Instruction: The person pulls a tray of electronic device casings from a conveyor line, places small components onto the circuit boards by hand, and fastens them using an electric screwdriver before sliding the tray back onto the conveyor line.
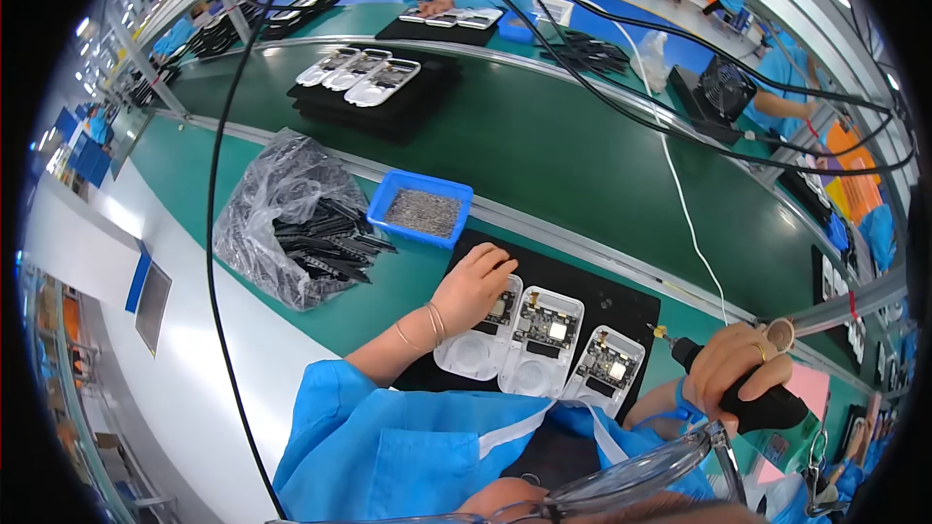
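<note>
Three white plastic housings with circuit boards lie in a row on a black mat [621, 306] before me. My left hand [471, 286] rests over the top end of the left housing [471, 356], its bent fingers gripping that edge and partly covering the board. Beside it lie the middle housing [532, 376] and the right housing [612, 361], boards facing up. Wrapped in my right hand [733, 369] is a black electric screwdriver [687, 353]. Its bit points left, above the mat and apart from the right housing.
A blue tray [374, 212] of small screws stands beyond my left hand, beside a clear plastic bag [254, 223] of black strips. Across the green conveyor belt [544, 136], a co-worker's hand [437, 6] is over more housings. Black cables [216, 184] hang across the view.
</note>
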Available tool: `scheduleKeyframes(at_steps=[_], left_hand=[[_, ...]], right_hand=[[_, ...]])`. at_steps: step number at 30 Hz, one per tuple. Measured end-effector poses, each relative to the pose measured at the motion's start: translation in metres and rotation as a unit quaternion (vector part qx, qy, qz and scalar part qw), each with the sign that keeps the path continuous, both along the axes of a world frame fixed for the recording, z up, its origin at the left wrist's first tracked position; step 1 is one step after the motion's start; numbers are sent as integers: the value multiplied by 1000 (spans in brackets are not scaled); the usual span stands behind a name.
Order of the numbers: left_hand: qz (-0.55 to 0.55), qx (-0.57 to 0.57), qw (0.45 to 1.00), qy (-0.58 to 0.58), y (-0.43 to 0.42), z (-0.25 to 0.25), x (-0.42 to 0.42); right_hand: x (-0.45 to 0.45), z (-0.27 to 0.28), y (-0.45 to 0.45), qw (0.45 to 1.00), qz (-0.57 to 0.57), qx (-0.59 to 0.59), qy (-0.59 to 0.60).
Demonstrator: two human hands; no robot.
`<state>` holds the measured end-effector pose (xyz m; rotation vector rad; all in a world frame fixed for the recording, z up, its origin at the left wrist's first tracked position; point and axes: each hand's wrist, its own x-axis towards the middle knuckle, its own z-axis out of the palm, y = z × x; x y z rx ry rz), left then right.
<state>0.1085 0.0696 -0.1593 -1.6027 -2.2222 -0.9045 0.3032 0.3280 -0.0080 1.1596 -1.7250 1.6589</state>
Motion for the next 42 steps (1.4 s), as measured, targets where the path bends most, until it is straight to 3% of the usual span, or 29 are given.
scheduleKeyframes(at_steps=[5, 9, 12, 15, 19, 22, 25, 33, 36, 39, 42], left_hand=[[131, 12, 989, 65, -87, 19, -20], [299, -26, 954, 8, -162, 23, -61], [287, -76, 954, 35, -167, 21, -79], [220, -200, 954, 35, -166, 19, -91], [172, -250, 953, -17, -168, 20, -106], [146, -278, 950, -3, -170, 17, -113], [126, -300, 945, 45, -165, 23, -108], [140, -88, 985, 45, -145, 44, -85], [136, -97, 984, 57, -127, 32, -83], [152, -205, 961, 107, -135, 30, -96], [178, -117, 976, 52, -129, 40, -82]], right_hand=[[-3, -1, 5, 1000, -5, 10, -4], [-6, 0, 3, 1000, -2, 14, -13], [-11, -1, 1, 1000, 14, 13, -19], [-14, -1, 0, 1000, 14, 16, -9], [-19, -13, -3, 998, 47, -36, -30], [-23, -15, -28, 990, -77, -120, -20], [-21, -23, -36, 974, -121, -165, -98], [-42, -45, -42, 952, -109, -205, -199], [-52, -56, -46, 935, -173, -190, -246], [-60, -66, -43, 933, -179, -172, -259], [-64, -69, -40, 932, -180, -164, -266]])
